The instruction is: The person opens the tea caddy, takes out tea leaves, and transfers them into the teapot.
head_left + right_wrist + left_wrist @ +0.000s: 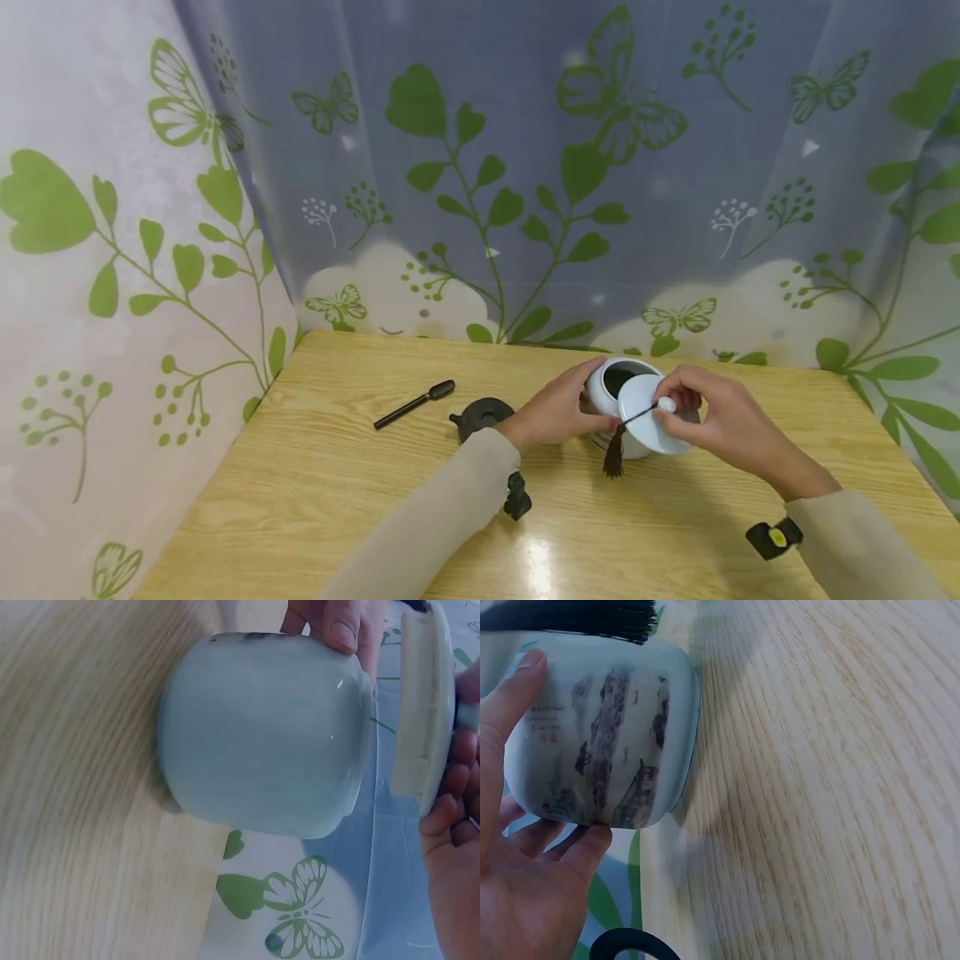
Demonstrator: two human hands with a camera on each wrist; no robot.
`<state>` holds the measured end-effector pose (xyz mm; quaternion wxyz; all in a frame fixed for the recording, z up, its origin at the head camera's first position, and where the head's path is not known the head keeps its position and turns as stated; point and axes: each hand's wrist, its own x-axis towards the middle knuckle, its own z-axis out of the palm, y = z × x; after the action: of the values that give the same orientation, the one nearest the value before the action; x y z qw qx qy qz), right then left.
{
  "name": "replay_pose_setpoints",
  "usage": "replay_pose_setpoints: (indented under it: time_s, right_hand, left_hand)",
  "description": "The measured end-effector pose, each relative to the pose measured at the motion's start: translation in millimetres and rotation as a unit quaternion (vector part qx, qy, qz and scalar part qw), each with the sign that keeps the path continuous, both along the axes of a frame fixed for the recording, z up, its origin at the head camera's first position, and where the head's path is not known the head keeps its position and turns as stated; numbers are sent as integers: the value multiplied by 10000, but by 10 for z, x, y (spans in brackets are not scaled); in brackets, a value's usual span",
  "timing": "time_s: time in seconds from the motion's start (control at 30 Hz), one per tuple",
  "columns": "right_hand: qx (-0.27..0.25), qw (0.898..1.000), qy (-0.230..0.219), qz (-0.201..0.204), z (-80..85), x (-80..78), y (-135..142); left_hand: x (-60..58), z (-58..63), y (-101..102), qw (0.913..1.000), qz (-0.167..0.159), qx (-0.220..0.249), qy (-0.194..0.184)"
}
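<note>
A white lidded jar (597,393) stands on the table with its mouth uncovered; dark loose contents (619,379) show inside. My left hand (553,408) grips the jar's side, thumb in front and fingers around the back. Grey ink-style painting covers the jar wall in the left wrist view. Just right of the mouth, my right hand (716,412) pinches the knob of the white lid (647,429), which is tilted and apart from the jar. A dark tassel (613,454) hangs from the knob by a cord. The right wrist view shows the lid's inner collar (415,712).
Left of the jar sits a small dark teapot (483,410), partly behind my left wrist. Farther left lies a slim black scoop (412,406). A printed curtain (525,250) with leaves and butterflies rises behind the wooden table (322,500).
</note>
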<state>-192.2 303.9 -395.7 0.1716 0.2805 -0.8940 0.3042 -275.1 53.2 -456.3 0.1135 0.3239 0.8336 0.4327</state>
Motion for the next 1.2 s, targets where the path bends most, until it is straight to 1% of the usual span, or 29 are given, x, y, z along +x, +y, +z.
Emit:
replay_pose_setpoints:
  time_s: [0.07, 0.2, 0.33, 0.47, 0.57, 0.8, 0.87, 1.03, 1.2]
  right_hand:
    - [48, 9998, -60, -185, 12, -43, -18]
    - [90, 9987, -254, -431, 25, -118, -60]
    - [107, 9962, -628, -591, 29, -193, -85]
    - [96, 9927, -941, -745, 21, -274, -78]
    - [63, 9915, -1016, -809, 18, -330, -73]
    - [-4, 9894, -1236, -761, 15, -442, -102]
    - [6, 9887, -1282, -774, 8, -473, -120]
    - [147, 9875, -1267, -929, 1, -537, -155]
    - [191, 9865, -1285, -999, 32, -566, -148]
  left_hand:
    - [4, 3, -1, 10000, 27, -13, -53]
    - [7, 4, 8, 9999, 85, -18, -110]
    - [4, -11, 14, 9998, 121, -1, -180]
    - [-3, -26, 14, 9995, 27, 169, -274]
    - [-7, -26, 7, 9990, -37, 292, -332]
    - [-4, -39, -22, 9993, -28, 254, -290]
    - [-7, -51, -28, 9991, -48, 323, -283]
    - [-25, -74, -26, 9981, -174, 532, -264]
    - [-31, -55, -11, 9972, -290, 648, -223]
